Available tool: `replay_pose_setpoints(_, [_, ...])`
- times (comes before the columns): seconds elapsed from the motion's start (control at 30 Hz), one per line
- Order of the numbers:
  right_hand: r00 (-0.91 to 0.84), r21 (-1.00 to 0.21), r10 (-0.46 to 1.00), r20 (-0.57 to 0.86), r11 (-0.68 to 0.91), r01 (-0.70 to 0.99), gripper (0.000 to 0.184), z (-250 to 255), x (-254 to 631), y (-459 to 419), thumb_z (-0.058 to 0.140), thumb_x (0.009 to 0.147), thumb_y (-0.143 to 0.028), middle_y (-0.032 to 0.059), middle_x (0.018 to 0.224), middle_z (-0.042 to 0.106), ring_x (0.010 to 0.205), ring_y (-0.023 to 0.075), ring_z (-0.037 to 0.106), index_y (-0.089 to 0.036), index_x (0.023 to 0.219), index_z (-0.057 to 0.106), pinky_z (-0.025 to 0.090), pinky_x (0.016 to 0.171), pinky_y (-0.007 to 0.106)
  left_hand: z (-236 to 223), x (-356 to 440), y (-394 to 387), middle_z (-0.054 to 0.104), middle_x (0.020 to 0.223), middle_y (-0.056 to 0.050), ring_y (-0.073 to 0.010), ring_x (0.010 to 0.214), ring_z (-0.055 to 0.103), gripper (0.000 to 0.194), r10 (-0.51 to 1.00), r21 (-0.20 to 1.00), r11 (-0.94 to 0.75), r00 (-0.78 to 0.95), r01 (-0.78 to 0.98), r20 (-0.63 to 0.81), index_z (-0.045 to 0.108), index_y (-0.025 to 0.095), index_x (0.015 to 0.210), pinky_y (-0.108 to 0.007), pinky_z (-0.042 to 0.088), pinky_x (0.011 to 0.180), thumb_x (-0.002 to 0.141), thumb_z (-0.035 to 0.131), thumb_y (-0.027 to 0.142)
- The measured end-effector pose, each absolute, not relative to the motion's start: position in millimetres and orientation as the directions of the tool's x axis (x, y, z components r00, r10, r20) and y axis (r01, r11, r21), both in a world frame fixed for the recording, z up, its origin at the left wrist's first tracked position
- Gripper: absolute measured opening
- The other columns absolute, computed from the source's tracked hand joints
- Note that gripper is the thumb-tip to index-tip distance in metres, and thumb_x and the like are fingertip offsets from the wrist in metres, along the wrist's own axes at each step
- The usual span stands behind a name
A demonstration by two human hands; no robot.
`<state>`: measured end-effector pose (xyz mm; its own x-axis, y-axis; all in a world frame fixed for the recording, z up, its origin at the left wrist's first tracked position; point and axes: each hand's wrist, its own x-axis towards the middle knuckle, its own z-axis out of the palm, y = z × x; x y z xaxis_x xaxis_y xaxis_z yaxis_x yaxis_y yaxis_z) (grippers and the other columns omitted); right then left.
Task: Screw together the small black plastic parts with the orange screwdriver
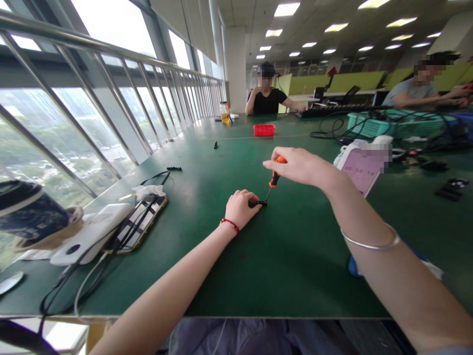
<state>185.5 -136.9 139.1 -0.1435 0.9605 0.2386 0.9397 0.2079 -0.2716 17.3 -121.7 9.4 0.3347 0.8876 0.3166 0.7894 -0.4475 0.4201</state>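
My right hand grips an orange and black screwdriver by its handle, the shaft slanting down to the left. The tip meets a small black part lying on the green tabletop. Fingers of my left hand are closed on the other end of that part and press it to the table; its exact kind is too small to make out. A red cord bracelet circles my left wrist, and a metal bangle is on my right forearm.
A phone showing a timer stands right of my right hand. Leftward lie another phone, a white power bank, cables and a cup. Farther off are a red basket, a teal basket and two people seated.
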Motion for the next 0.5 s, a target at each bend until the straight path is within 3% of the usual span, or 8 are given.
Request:
replay_pose_setpoints(0.1, [-0.155,-0.273,0.953,0.261,0.227,0.935,0.042,138.7,185.8,-136.2,0.034,0.086,-0.053,0.0043,0.074,0.064,0.066,0.0191,0.054,-0.023,0.072,0.060,0.031,0.057,0.030,9.1,16.7,-121.1,0.067,0.089,-0.002,-0.0223,0.091,0.056,0.011,0.886,0.419,-0.451,0.338,0.788,0.317,0.069,0.022,0.081,-0.035,0.045,0.079,0.077,0.062,0.028])
replay_pose_setpoints(0.2, [-0.180,-0.264,0.948,0.263,0.250,0.932,0.020,139.3,187.0,-135.5,0.049,0.077,-0.039,0.0012,0.075,0.064,0.063,0.0173,0.053,-0.025,0.088,0.057,0.031,0.056,0.028,8.5,16.1,-120.4,0.067,0.088,-0.003,-0.0223,0.090,0.056,0.011,0.881,0.410,-0.461,0.349,0.787,0.319,0.069,0.022,0.082,-0.035,0.045,0.079,0.077,0.062,0.029])
replay_pose_setpoints(0.27, [-0.188,-0.267,0.951,0.245,0.253,0.930,0.026,139.9,187.6,-135.2,0.054,0.072,-0.038,0.0002,0.075,0.063,0.061,0.0163,0.052,-0.025,0.095,0.054,0.031,0.055,0.027,8.2,15.9,-120.1,0.066,0.088,-0.003,-0.0222,0.090,0.055,0.012,0.877,0.404,-0.468,0.357,0.786,0.322,0.069,0.021,0.082,-0.035,0.045,0.079,0.077,0.062,0.029])
replay_pose_setpoints(0.4, [-0.169,-0.276,0.959,0.228,0.230,0.933,0.032,139.2,187.3,-134.8,0.042,0.080,-0.052,0.0016,0.070,0.061,0.062,0.0171,0.051,-0.025,0.076,0.057,0.031,0.056,0.029,8.0,15.8,-120.0,0.066,0.089,-0.002,-0.0219,0.089,0.055,0.011,0.875,0.400,-0.471,0.358,0.786,0.326,0.069,0.022,0.082,-0.034,0.045,0.079,0.077,0.062,0.029])
replay_pose_setpoints(0.5, [-0.153,-0.271,0.948,0.280,0.231,0.934,0.031,137.2,187.1,-133.7,0.039,0.082,-0.047,0.0015,0.070,0.062,0.064,0.0175,0.051,-0.025,0.072,0.060,0.031,0.057,0.029,8.1,15.8,-120.0,0.067,0.089,-0.003,-0.0219,0.090,0.055,0.011,0.875,0.399,-0.470,0.359,0.787,0.323,0.069,0.022,0.082,-0.034,0.045,0.079,0.077,0.062,0.029])
